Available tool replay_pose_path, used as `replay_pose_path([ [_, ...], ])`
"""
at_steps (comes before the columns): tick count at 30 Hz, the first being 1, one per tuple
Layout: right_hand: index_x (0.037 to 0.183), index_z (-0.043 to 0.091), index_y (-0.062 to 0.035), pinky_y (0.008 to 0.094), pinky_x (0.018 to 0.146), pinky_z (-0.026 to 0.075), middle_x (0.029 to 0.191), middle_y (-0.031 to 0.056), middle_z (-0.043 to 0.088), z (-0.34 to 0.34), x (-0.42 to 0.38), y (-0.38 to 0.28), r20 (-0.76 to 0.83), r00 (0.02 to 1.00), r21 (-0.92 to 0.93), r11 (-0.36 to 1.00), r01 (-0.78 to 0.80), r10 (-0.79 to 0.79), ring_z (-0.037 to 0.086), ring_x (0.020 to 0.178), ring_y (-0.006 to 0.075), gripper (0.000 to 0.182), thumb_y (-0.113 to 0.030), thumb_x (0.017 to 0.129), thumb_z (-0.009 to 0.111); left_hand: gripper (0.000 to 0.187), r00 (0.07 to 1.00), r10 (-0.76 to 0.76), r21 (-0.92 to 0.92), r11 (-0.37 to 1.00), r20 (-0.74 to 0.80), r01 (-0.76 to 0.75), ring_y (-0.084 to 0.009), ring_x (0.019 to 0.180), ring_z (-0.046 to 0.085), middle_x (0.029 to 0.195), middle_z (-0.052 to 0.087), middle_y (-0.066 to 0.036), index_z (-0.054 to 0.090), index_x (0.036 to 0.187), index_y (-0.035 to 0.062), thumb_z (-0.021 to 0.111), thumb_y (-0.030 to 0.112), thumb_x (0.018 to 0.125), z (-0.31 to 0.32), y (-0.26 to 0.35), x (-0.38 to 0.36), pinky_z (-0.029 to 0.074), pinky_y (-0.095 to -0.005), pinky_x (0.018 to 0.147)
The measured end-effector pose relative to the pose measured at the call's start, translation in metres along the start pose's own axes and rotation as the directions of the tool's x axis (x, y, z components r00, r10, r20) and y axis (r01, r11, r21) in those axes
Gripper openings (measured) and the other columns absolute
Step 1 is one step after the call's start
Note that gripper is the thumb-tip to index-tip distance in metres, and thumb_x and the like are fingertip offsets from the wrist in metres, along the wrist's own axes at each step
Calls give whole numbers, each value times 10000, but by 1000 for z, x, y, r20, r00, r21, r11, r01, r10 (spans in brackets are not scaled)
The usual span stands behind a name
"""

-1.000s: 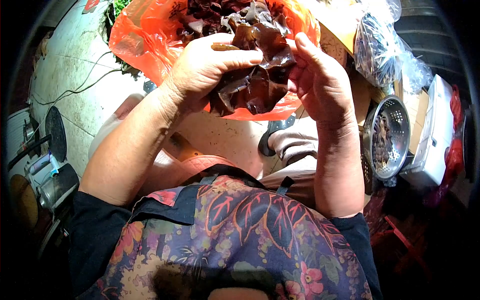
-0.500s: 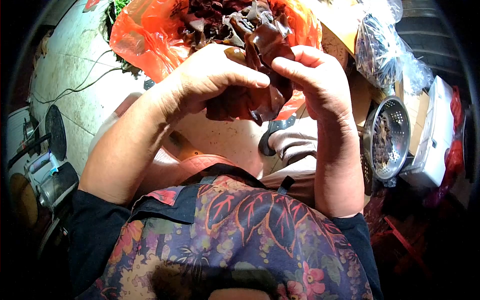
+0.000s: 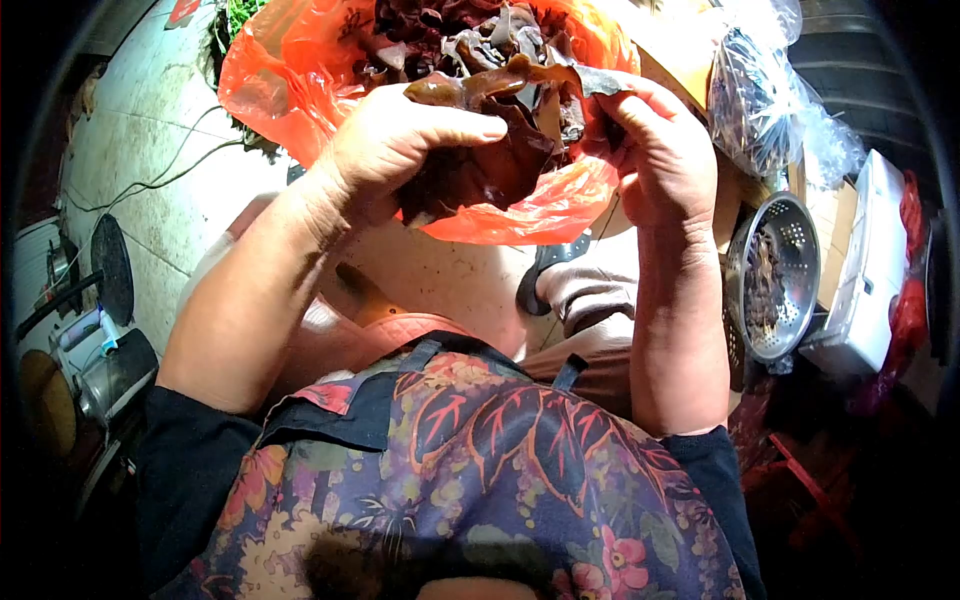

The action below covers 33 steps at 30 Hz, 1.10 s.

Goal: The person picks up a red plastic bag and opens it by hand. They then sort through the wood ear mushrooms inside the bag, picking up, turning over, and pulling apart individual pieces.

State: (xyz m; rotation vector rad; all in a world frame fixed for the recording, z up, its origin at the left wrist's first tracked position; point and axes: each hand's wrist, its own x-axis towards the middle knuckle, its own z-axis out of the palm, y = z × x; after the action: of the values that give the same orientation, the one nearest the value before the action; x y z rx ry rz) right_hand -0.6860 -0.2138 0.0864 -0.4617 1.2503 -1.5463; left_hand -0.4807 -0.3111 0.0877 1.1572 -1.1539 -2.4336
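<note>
A large brown, rubbery piece of wood ear mushroom (image 3: 490, 165) stretches between my hands above an orange plastic bag. My left hand (image 3: 390, 145) grips its left side, the thumb lying on top. On the right, my right hand (image 3: 665, 150) pinches the greyish far end between thumb and fingers. The bag (image 3: 285, 85) lies spread wide just beyond my hands. Inside it is a heap of dark wood ear mushrooms (image 3: 440, 25), some showing grey undersides. My fingers under the piece are partly hidden.
To the right stand a metal colander (image 3: 775, 280) with dark scraps in it, a white foam box (image 3: 860, 265) and a clear plastic bag (image 3: 755, 95). A cable (image 3: 150, 183) crosses the tiled floor at left. A metal pot (image 3: 115, 375) sits at the far left.
My right hand has moved slightly right and my left hand slightly left. The mushroom piece, bunched up before, is now drawn out between them.
</note>
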Motion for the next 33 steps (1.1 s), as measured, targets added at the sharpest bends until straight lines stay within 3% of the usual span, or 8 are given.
replay_pose_path([
  [5, 966, 630, 33, 257, 569, 493, 798, 78, 656, -8, 9, -8, -130, 989, -22, 997, 71, -73, 603, 643, 142, 166, -82, 846, 636, 207, 1000, -30, -171, 985, 7, 31, -146, 506, 605, 731, 662, -102, 632, 929, 5, 692, 116, 765, 6, 7, -5, 472, -259, 412],
  [6, 956, 631, 30, 252, 564, 487, 794, 70, 654, -8, 10, -9, -144, 987, -74, 995, 64, -74, 598, 643, 133, 186, -109, 835, 655, 351, 980, -137, 36, 991, 146, 133, -188, 736, 638, 886, 660, -96, 595, 1067, -2, 658, 89, 733, -15, 7, 0, 528, -333, 701],
  [7, 947, 633, 27, 247, 558, 480, 790, 62, 651, -5, 10, -10, -158, 984, -125, 991, 56, -76, 593, 642, 125, 209, -136, 825, 675, 351, 981, -133, 38, 991, 144, 129, -188, 736, 638, 886, 660, -96, 595, 1067, -2, 658, 89, 733, -17, 3, 2, 528, -333, 701],
  [13, 1160, 599, -2, 234, 726, 493, 997, 73, 660, 12, 3, 4, 61, 991, -758, 640, 123, -117, 606, 841, 99, 358, -131, 834, 672, 308, 993, 17, 41, 999, 120, -23, -157, 742, 628, 874, 645, -66, 601, 1020, -2, 661, 100, 736, -17, 0, 4, 529, -295, 692],
  [23, 1039, 647, 10, 250, 777, 508, 886, 79, 675, 24, -9, 1, 171, 985, -481, 871, 103, -22, 625, 823, 117, 311, -157, 788, 725, 324, 951, 273, 347, 886, 148, -308, -136, 825, 618, 914, 640, -72, 563, 1077, 29, 680, 43, 775, -3, 1, 1, 525, -285, 728],
  [27, 870, 646, -3, 217, 553, 481, 711, 20, 628, 37, -16, 4, 200, 963, -461, 884, -72, 183, 585, 624, 78, 238, -195, 768, 744, 337, 962, 160, 270, 938, 220, -218, -153, 860, 620, 929, 641, -83, 536, 1099, 51, 664, 20, 788, 5, 9, -7, 525, -293, 754],
  [30, 817, 651, -14, 218, 541, 476, 672, 9, 621, 37, -16, 7, 171, 975, -373, 925, -72, 145, 568, 595, 65, 187, -178, 775, 731, 290, 911, 386, 170, 897, 143, -407, -122, 703, 625, 853, 642, -67, 537, 1086, 47, 655, 65, 822, 9, -4, 1, 532, -261, 609],
  [33, 794, 657, -20, 209, 540, 465, 672, -5, 618, 33, -14, 5, 139, 979, -383, 920, -84, 147, 554, 596, 51, 158, -161, 777, 725, 240, 952, 248, 247, 926, 178, -287, -109, 645, 615, 815, 647, -53, 561, 1059, 37, 643, 114, 847, 6, 7, -3, 514, -242, 553],
])
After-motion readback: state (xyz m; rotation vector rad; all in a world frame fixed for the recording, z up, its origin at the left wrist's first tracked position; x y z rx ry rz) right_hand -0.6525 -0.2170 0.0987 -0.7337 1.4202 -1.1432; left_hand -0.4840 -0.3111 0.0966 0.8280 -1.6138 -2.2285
